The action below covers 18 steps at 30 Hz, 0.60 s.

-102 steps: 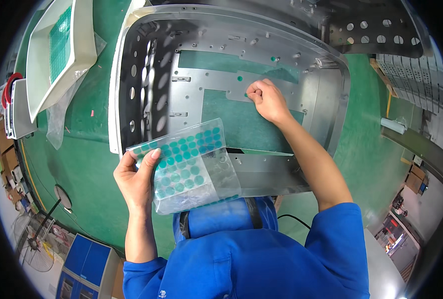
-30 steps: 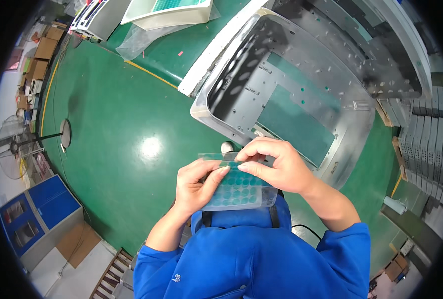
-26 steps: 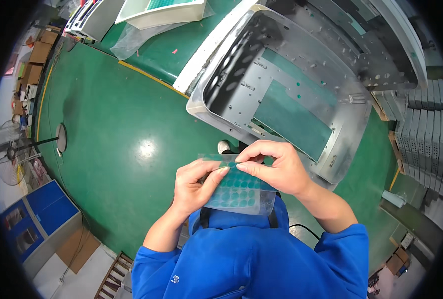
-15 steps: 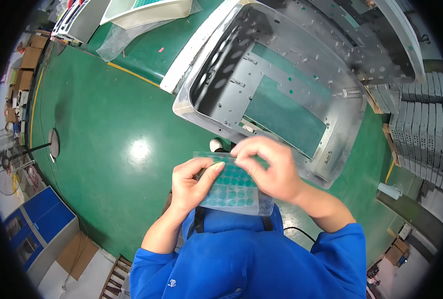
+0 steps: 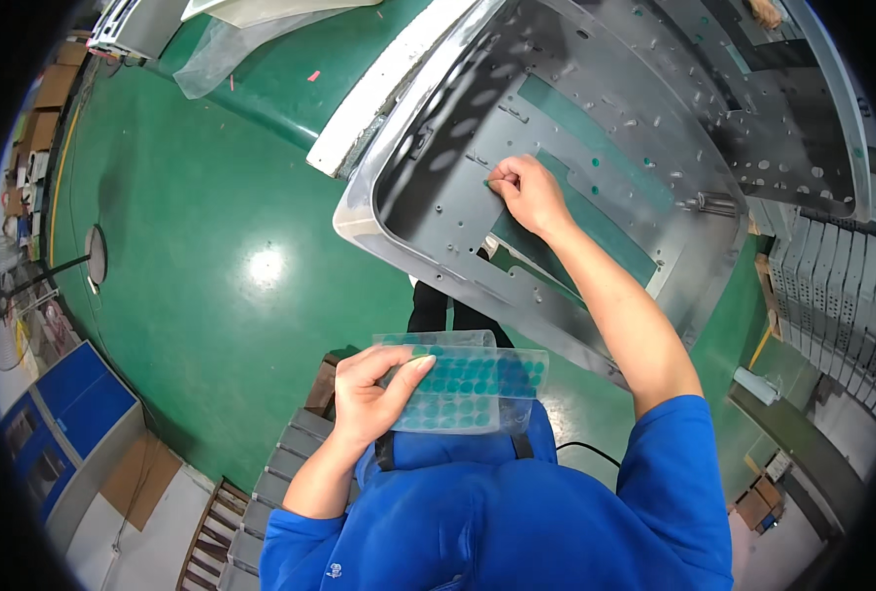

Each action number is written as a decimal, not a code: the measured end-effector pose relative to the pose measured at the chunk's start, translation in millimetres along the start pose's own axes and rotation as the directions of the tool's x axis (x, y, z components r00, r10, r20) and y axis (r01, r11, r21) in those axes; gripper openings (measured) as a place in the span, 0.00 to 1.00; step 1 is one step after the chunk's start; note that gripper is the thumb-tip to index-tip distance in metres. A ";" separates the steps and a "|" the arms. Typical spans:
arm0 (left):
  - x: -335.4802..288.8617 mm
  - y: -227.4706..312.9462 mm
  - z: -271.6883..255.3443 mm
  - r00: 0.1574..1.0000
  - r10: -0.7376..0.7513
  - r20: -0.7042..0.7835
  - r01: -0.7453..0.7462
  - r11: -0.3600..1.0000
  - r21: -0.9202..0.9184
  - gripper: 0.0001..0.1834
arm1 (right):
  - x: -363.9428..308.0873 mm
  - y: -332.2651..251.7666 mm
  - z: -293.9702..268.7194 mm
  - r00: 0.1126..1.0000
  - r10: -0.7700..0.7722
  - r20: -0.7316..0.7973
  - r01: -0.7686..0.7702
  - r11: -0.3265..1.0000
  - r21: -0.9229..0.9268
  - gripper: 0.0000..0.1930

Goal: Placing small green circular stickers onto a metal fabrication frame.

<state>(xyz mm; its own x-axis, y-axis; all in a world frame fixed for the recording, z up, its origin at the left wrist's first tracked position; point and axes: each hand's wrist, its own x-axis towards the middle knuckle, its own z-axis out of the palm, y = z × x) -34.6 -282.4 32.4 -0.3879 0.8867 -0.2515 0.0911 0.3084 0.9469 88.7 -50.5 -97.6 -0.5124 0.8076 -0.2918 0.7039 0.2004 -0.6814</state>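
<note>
My left hand [image 5: 371, 396] pinches a clear backing sheet of round green stickers [image 5: 458, 389] between thumb and fingers, low in front of my body. My right hand [image 5: 529, 197] reaches inside a large grey metal housing [image 5: 448, 231], fingertips closed together just above its holed inner panel. A small round green sticker [image 5: 488, 183] shows at those fingertips. Whether it touches the panel I cannot tell. Other green dots [image 5: 596, 163] sit on the panel to the right of my hand. Long cut-outs in the panel show green beneath.
A white block edge [image 5: 379, 89] supports the housing at its left. Another grey metal shell [image 5: 803, 148] stands at the far right, with part of a hand [image 5: 765, 13] above it. Stacked grey metal parts [image 5: 822, 276] stand at right. Blue cabinets [image 5: 78, 419] are at lower left.
My right hand has left the sticker sheet and moved forward into the housing with a green sticker. My left hand keeps the sheet, now slightly lower. The view has shifted a little.
</note>
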 end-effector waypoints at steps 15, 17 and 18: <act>16.2 -10.4 2.2 1.000 -0.006 0.030 0.007 1.000 -0.015 0.05 | 0.5 -7.7 0.3 0.999 -0.001 -0.036 -0.002 0.996 -0.091 0.02; 16.8 -10.9 3.1 1.000 -0.005 0.022 0.006 0.999 -0.032 0.06 | -0.1 -7.7 1.1 0.999 -0.012 -0.045 0.008 0.996 -0.093 0.01; 17.3 -11.1 3.5 1.000 -0.004 0.018 0.004 0.999 -0.041 0.06 | -0.2 -7.5 1.4 0.999 -0.018 -0.051 0.013 0.995 -0.094 0.01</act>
<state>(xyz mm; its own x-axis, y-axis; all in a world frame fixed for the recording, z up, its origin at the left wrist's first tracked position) -39.1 -269.2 16.8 -0.3715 0.8917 -0.2585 0.0522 0.2980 0.9531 82.8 -52.9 -93.4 -0.4990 0.8312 -0.2450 0.7405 0.2621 -0.6189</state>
